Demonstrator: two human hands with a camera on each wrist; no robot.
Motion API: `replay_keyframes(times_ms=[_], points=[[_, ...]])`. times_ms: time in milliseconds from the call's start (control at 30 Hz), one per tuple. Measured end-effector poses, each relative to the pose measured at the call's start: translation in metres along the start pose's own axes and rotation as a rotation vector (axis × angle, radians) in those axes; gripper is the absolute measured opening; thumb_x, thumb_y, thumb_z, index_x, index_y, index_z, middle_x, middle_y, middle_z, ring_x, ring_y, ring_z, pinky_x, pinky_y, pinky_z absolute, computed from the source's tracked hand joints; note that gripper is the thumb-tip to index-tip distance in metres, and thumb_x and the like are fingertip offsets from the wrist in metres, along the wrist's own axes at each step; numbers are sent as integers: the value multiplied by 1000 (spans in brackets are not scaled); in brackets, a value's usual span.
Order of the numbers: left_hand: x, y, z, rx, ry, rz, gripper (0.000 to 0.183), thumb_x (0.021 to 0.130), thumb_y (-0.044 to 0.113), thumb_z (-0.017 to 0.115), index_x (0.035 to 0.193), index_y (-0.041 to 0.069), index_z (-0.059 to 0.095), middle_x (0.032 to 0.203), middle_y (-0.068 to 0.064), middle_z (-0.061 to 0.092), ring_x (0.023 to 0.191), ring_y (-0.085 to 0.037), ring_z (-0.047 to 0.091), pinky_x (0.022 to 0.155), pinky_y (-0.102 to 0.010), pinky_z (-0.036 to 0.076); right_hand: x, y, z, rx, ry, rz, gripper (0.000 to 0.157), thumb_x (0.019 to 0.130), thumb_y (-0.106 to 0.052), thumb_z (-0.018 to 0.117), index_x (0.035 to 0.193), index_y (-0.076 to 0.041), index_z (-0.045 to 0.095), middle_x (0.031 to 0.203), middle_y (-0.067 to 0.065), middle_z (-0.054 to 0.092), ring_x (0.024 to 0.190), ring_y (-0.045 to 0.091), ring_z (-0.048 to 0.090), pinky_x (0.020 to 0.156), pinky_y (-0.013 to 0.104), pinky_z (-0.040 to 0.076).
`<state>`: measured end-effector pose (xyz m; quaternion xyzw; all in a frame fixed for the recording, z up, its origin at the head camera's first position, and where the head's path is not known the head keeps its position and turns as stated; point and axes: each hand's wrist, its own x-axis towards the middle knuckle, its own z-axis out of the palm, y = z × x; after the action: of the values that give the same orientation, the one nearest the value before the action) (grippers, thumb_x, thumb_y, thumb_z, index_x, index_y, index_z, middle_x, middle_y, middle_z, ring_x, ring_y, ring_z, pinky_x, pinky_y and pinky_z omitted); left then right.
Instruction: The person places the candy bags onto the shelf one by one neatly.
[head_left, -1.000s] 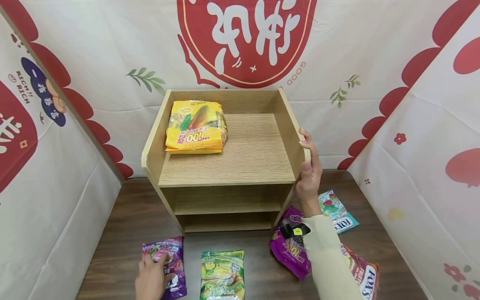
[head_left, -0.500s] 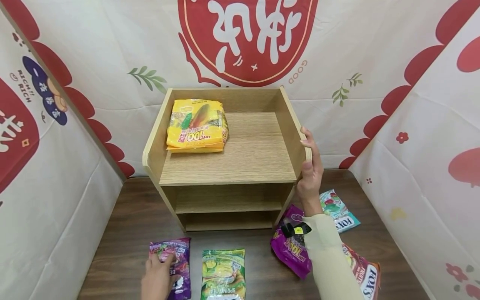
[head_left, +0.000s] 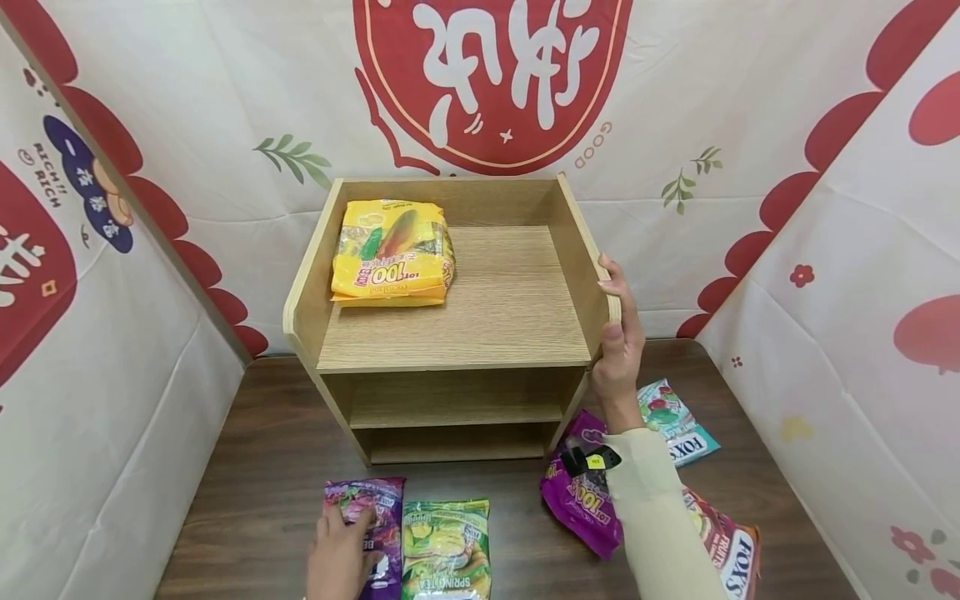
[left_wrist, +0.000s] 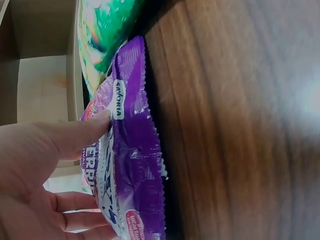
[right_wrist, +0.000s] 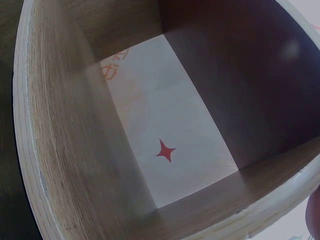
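My left hand (head_left: 339, 550) grips a purple Fox's berries candy bag (head_left: 387, 527) lying on the table at the lower middle. In the left wrist view the thumb lies across the bag's printed face and the fingers are at its other side. Close against its right edge is a green and yellow Spring Tea candy bag (head_left: 447, 546). With fingers and thumb around the right side panel, my right hand (head_left: 621, 346) holds a small wooden shelf (head_left: 510, 292). On the shelf's top, at the left, rests a yellow Lot 100 candy bag (head_left: 392, 254).
To the right of the shelf lie a magenta Lot 100 bag (head_left: 585, 508), a light teal Fox's bag (head_left: 678, 425) and a red Fox's Fruits bag (head_left: 726, 546), partly behind the right sleeve (head_left: 663, 508). White printed cloth walls (head_left: 150, 358) surround the dark wooden table (head_left: 225, 517).
My left hand has moved right along the table with the purple candy bag, bringing it up against the green bag. My right hand stays on the shelf's side.
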<state>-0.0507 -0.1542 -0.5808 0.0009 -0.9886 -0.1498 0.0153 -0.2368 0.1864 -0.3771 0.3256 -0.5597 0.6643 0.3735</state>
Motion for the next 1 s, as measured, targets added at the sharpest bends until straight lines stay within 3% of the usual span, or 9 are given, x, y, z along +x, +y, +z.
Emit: replay_keyframes(times_ms=[200,333,533,700,867,1000], points=[[0,4,2,-21,-35,-25,55,65,28,87,113,14,65,97,-22,44,85,-34,46,59,-50,47,5,-16,9,-26,-10,-7,59,93,-48,53,122,3,47,145,15,41,134,38,28,107,46,24],[-4,2,4,-57,-26,-72,55,67,28,86,116,15,65,107,-27,46,89,-36,46,64,-52,45,8,-25,14,-26,-13,-11,61,93,-49,53,121,5,46,144,17,41,133,38,29,107,46,25],[-8,-3,4,-169,80,-197,57,70,26,85,119,10,62,94,-18,44,88,-36,45,66,-51,42,4,-10,6,-6,-5,-10,60,93,-48,54,122,4,47,145,17,40,134,38,28,107,46,25],[-9,-6,2,-264,162,-317,70,69,26,85,127,5,53,107,-27,44,99,-45,44,71,-57,44,0,-1,1,-11,-2,-4,59,93,-48,53,122,4,48,145,17,39,133,38,28,107,46,24],[-10,-9,3,-333,134,-420,82,70,31,83,134,0,42,112,-34,43,104,-49,41,77,-59,43,-1,0,0,-12,-3,-3,59,93,-48,53,122,3,48,145,17,39,133,38,28,107,46,25],[-8,-11,3,-348,99,-458,84,71,34,82,136,1,39,111,-36,43,104,-50,39,76,-59,42,0,0,0,-7,-1,-2,59,93,-48,53,123,3,48,145,16,40,134,38,28,107,47,25]])
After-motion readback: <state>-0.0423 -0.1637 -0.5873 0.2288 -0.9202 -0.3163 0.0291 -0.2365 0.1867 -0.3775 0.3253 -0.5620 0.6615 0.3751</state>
